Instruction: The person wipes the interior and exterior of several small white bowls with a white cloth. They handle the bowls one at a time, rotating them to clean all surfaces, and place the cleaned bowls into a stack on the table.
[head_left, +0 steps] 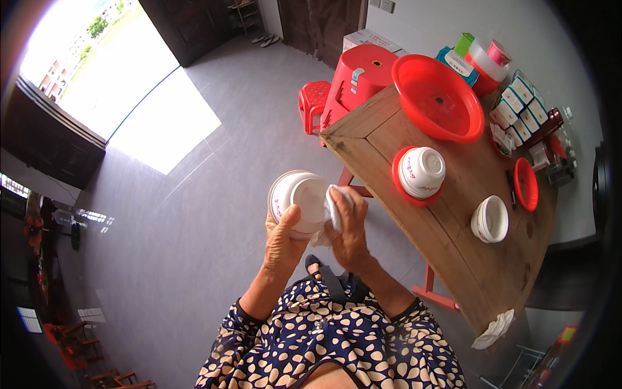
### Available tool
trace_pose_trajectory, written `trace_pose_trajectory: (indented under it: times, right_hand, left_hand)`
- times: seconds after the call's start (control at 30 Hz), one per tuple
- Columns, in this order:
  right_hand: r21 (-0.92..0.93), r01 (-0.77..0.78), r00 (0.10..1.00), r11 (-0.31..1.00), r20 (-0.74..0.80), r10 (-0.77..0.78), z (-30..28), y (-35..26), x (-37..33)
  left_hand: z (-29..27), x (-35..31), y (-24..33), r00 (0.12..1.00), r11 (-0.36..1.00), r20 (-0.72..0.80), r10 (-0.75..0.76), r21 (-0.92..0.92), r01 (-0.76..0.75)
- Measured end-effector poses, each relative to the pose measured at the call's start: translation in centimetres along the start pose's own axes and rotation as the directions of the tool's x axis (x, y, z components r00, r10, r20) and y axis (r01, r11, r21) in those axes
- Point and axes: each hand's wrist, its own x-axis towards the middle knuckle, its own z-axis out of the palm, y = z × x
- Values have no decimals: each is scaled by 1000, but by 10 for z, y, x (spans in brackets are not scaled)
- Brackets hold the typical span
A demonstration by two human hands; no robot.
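A white bowl point(282, 198) with red markings is held bottom up over the floor, in front of my body. My left hand point(282, 241) grips it from the left, thumb on its outer side. Against the bowl's right side, my right hand point(350, 227) presses a white cloth point(334, 206), fingers bent around it. To the right on the wooden table point(414, 194), upturned white bowls point(424, 170) are stacked in a red plastic basin or dish point(407, 194). Farther right, another small stack of white bowls point(490, 220) lies tilted with its opening facing right.
A large red basin point(437, 97) sits at the table's far end, near red stools point(359, 81). Boxes point(520, 107), a red dish point(526, 185) and jars line the wall side. A crumpled white cloth point(495, 329) hangs at the table's near corner. An open doorway is at far left.
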Motion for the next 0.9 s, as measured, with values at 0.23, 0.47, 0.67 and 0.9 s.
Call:
trace_pose_trajectory:
  times: [0.23, 0.47, 0.67, 0.9]
  right_hand:
    - [8, 2, 996, 1000, 93, -3, -13, 2, 39]
    - [-85, 144, 986, 986, 99, -136, -9, -14, 42]
    - [-108, 360, 920, 927, 204, -334, -20, -15, 55]
    - [-322, 451, 890, 832, 228, -394, -14, -12, 16]
  left_hand:
    - [3, -6, -2, 999, 977, 32, -31, 212, 24]
    - [11, -5, 6, 998, 969, -49, -33, 244, 44]
    - [9, 1, -2, 998, 954, -46, -40, 294, 52]
    - [20, 10, -15, 988, 976, -132, -77, 194, 101]
